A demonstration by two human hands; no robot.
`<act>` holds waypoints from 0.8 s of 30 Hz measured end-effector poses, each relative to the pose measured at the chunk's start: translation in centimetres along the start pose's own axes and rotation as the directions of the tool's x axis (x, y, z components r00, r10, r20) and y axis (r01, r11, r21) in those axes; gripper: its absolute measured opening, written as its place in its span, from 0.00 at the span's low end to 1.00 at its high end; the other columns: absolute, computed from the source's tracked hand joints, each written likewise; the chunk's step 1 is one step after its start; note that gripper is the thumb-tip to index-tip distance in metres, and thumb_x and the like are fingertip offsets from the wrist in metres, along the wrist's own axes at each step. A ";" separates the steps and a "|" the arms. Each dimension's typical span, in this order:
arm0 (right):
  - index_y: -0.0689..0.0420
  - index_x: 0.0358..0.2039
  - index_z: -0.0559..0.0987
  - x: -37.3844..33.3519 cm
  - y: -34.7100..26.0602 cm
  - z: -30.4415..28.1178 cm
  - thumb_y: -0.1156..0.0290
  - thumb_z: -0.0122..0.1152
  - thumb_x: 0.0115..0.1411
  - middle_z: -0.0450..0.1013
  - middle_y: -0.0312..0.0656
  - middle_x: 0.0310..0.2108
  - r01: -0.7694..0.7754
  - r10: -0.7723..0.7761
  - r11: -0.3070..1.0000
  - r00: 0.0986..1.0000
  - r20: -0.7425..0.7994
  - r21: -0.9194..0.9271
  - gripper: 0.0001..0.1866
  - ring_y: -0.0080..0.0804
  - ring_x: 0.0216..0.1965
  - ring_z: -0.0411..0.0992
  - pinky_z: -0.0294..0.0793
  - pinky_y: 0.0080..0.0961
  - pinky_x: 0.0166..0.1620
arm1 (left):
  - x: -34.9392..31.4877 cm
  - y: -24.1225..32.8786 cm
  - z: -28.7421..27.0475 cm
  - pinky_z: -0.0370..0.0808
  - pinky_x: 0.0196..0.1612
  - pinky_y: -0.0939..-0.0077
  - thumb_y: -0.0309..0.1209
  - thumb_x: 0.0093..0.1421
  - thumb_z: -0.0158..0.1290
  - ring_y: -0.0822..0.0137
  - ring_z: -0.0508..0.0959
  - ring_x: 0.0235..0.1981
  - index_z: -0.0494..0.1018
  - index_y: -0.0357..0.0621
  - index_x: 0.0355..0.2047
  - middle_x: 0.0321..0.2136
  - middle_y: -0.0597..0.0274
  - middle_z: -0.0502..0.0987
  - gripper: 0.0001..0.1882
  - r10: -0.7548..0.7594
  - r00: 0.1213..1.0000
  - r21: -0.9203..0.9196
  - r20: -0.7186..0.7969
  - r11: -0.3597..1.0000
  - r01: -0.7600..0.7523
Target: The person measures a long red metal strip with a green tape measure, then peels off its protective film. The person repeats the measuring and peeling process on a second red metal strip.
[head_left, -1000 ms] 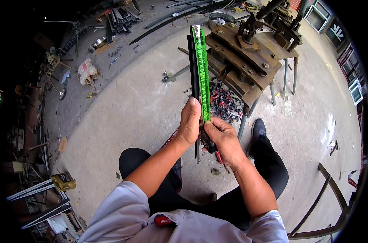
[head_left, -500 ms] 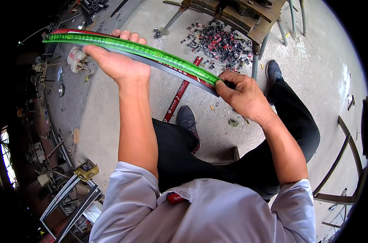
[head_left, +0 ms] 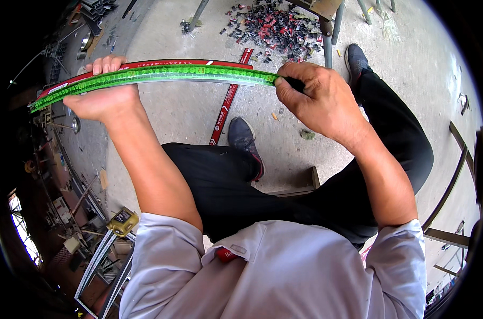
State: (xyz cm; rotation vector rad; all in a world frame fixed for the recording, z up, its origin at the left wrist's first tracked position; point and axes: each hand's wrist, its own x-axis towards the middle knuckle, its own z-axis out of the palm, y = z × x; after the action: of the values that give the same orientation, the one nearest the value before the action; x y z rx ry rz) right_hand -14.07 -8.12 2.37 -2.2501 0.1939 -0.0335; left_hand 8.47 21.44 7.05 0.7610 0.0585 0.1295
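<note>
My left hand is closed around a long red-and-grey bar, with its fingertips over the far edge and its thumb along the near side. A bright green measuring tape lies stretched along the bar and runs past the bar's right end. My right hand pinches the tape's right end between thumb and forefinger. Something dark, possibly the tape's case, shows in that palm, mostly hidden by the fingers. Both bar and tape are held up above the floor, reaching far left.
Beyond the bar, a pile of small black and red pieces lies near a metal stand's leg. Another red bar rests on the floor by my left shoe. A yellow-cased device sits at lower left; curved metal strips are at right.
The bar and tape have shifted left and swung closer to level. My left hand has moved left with them. More tape now shows between the bar's right end and my right hand.
</note>
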 end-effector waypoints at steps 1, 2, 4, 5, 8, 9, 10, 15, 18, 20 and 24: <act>0.57 0.42 0.87 0.0 0.1 0.0 0.64 0.65 0.69 0.81 0.52 0.33 -0.004 0.004 1.000 1.000 0.001 -0.007 0.11 0.53 0.34 0.81 0.79 0.43 0.40 | 0.1 0.0 -0.1 0.62 0.29 0.67 0.58 0.63 0.43 0.64 0.60 0.25 0.61 0.45 0.32 0.25 0.61 0.61 0.26 -0.013 1.000 -0.017 0.009 1.000 0.014; 0.55 0.44 0.88 0.0 0.1 0.0 0.62 0.65 0.68 0.82 0.52 0.33 -0.008 0.008 1.000 1.000 0.001 -0.015 0.12 0.54 0.35 0.82 0.80 0.46 0.40 | 0.2 0.0 -0.3 0.62 0.29 0.67 0.58 0.63 0.43 0.64 0.60 0.25 0.61 0.45 0.31 0.25 0.61 0.61 0.26 -0.026 0.999 -0.034 0.018 0.999 0.027; 0.52 0.46 0.89 0.1 0.1 0.0 0.59 0.65 0.68 0.83 0.52 0.34 0.000 0.000 1.000 1.000 -0.001 -0.015 0.13 0.56 0.36 0.82 0.81 0.49 0.41 | 0.2 0.5 -0.3 0.62 0.28 0.67 0.58 0.62 0.43 0.64 0.61 0.25 0.61 0.45 0.30 0.25 0.61 0.61 0.26 -0.036 0.999 -0.056 0.036 0.998 0.037; 0.52 0.45 0.89 0.2 -0.1 0.0 0.59 0.65 0.68 0.83 0.51 0.34 0.007 -0.007 1.000 1.000 -0.005 -0.012 0.13 0.56 0.36 0.82 0.82 0.49 0.41 | 0.2 0.8 -0.3 0.62 0.28 0.67 0.58 0.61 0.43 0.64 0.61 0.25 0.61 0.45 0.30 0.24 0.61 0.61 0.26 -0.037 0.998 -0.064 0.043 0.997 0.040; 0.52 0.45 0.89 0.0 0.1 0.1 0.59 0.65 0.67 0.84 0.51 0.34 -0.001 0.000 1.000 1.000 -0.022 -0.017 0.13 0.57 0.36 0.82 0.82 0.49 0.41 | 0.8 0.9 -0.8 0.63 0.27 0.67 0.65 0.61 0.41 0.64 0.61 0.24 0.60 0.45 0.32 0.24 0.61 0.61 0.32 -0.084 0.994 -0.078 0.075 0.993 0.090; 0.53 0.44 0.89 0.0 0.1 0.2 0.60 0.65 0.67 0.84 0.51 0.34 -0.003 0.002 1.000 1.000 -0.027 -0.019 0.13 0.57 0.36 0.82 0.82 0.49 0.41 | 0.9 0.8 -0.9 0.63 0.27 0.67 0.69 0.61 0.39 0.64 0.61 0.23 0.60 0.45 0.33 0.24 0.61 0.61 0.35 -0.101 0.991 -0.078 0.086 0.991 0.108; 0.52 0.44 0.89 0.0 0.2 0.2 0.60 0.65 0.67 0.84 0.51 0.34 0.003 -0.004 1.000 0.999 -0.033 -0.020 0.13 0.57 0.36 0.82 0.82 0.49 0.41 | 1.0 0.8 -0.9 0.63 0.27 0.68 0.69 0.61 0.39 0.64 0.61 0.23 0.60 0.45 0.33 0.23 0.61 0.61 0.35 -0.103 0.992 -0.075 0.078 0.991 0.109; 0.52 0.44 0.90 0.0 0.3 0.4 0.60 0.65 0.67 0.84 0.52 0.35 0.033 -0.035 0.999 0.997 -0.070 -0.032 0.13 0.57 0.36 0.83 0.82 0.48 0.42 | 1.0 0.8 -0.7 0.63 0.26 0.68 0.70 0.61 0.39 0.65 0.61 0.22 0.61 0.45 0.32 0.22 0.62 0.61 0.36 -0.092 0.994 -0.058 0.058 0.994 0.095; 0.52 0.44 0.90 0.0 0.2 0.4 0.60 0.65 0.67 0.84 0.51 0.36 0.020 -0.022 0.999 0.998 -0.055 -0.025 0.13 0.57 0.36 0.83 0.82 0.48 0.42 | 1.1 0.9 -0.7 0.62 0.25 0.68 0.71 0.61 0.39 0.65 0.61 0.22 0.60 0.45 0.32 0.22 0.62 0.60 0.36 -0.083 0.995 -0.057 0.057 0.995 0.086; 0.52 0.44 0.90 0.0 0.1 0.4 0.60 0.65 0.67 0.84 0.51 0.36 0.024 -0.026 0.999 0.998 -0.058 -0.033 0.13 0.56 0.36 0.83 0.83 0.48 0.42 | 1.0 0.9 -0.6 0.62 0.24 0.69 0.72 0.61 0.39 0.65 0.62 0.22 0.60 0.46 0.32 0.22 0.62 0.60 0.37 -0.081 0.996 -0.056 0.049 0.995 0.084; 0.52 0.44 0.90 0.0 0.0 0.2 0.61 0.65 0.67 0.84 0.51 0.36 0.012 -0.014 0.999 0.999 -0.042 -0.040 0.13 0.55 0.36 0.83 0.83 0.46 0.42 | 0.9 0.8 -0.4 0.62 0.24 0.70 0.72 0.61 0.40 0.65 0.62 0.22 0.60 0.46 0.31 0.22 0.62 0.60 0.37 -0.090 0.995 -0.071 0.042 0.993 0.093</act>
State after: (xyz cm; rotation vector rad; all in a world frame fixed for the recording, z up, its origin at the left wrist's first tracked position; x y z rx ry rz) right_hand -14.00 -7.96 2.20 -2.2915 0.2044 -0.0843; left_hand 9.23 22.43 7.36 0.6871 0.0513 0.0296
